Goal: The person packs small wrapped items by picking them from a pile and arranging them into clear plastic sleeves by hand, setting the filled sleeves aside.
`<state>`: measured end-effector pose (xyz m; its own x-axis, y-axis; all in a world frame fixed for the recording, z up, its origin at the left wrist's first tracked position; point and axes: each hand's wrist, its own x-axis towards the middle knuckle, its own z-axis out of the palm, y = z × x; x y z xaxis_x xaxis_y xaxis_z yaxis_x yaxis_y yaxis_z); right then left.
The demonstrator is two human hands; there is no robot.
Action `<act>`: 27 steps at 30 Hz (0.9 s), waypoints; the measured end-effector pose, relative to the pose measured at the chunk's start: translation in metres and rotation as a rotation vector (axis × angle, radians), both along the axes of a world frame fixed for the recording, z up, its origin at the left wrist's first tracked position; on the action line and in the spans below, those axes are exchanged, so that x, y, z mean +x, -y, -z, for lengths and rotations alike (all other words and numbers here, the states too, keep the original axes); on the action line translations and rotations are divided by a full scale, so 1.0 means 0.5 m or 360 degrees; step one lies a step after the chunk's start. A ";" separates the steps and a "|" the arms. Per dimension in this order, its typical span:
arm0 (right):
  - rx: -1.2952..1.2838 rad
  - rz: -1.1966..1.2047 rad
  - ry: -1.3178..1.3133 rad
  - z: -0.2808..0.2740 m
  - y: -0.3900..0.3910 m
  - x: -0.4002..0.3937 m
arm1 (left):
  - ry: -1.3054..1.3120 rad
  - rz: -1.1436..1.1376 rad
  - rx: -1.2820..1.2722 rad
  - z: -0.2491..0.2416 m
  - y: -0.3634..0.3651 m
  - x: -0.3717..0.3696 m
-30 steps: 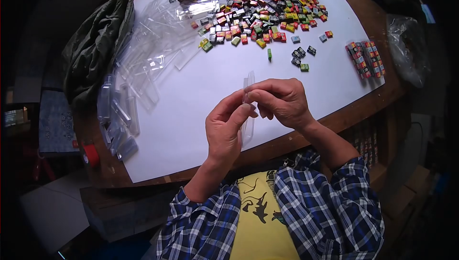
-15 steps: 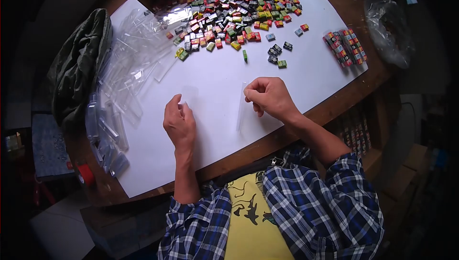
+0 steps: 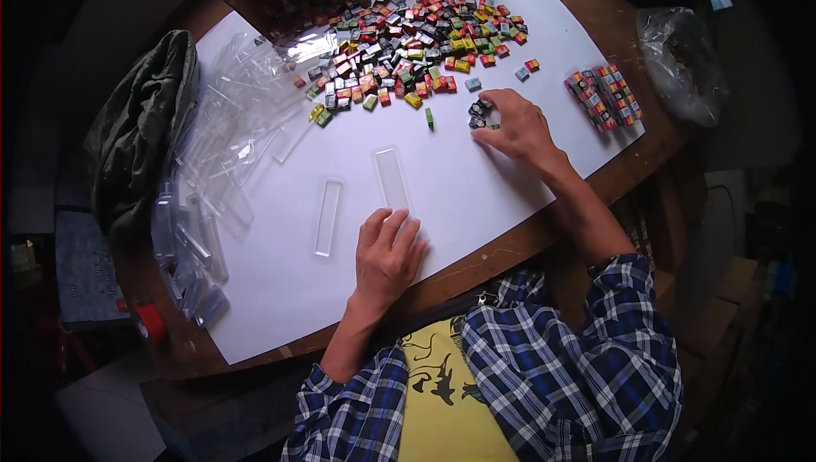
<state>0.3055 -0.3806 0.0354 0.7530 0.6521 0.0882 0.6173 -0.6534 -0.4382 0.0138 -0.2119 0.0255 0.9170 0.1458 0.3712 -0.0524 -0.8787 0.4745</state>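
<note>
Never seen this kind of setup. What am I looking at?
There's no machine here: it's a person working bare-handed, seen through one camera worn on the head, looking forward and down. A white sheet covers much of a brown table. On it lie a big heap of small coloured packets, a spread of clear plastic pieces, and a patterned block of packets at the right. The left hand is at the near end of a clear tray; a second tray lies apart, left of it. The right hand has thumb and fingers around some dark packets; whether they're gripped, I can't tell.
</note>
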 end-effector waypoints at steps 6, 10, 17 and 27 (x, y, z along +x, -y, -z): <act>-0.0189 -0.0104 -0.0092 -0.007 -0.021 0.033 | 0.0074 -0.0082 0.0118 0.018 -0.005 -0.002; -0.0216 -0.0202 -0.0045 -0.019 -0.025 0.026 | 0.0062 -0.0094 0.0144 0.038 -0.011 0.009; 0.0192 -0.0270 -0.0053 -0.018 -0.009 -0.038 | 0.0018 -0.0452 0.0208 0.010 -0.002 0.037; 0.0426 -0.0344 -0.0012 0.000 0.046 -0.092 | 0.0217 -0.0456 0.0116 0.061 -0.005 0.065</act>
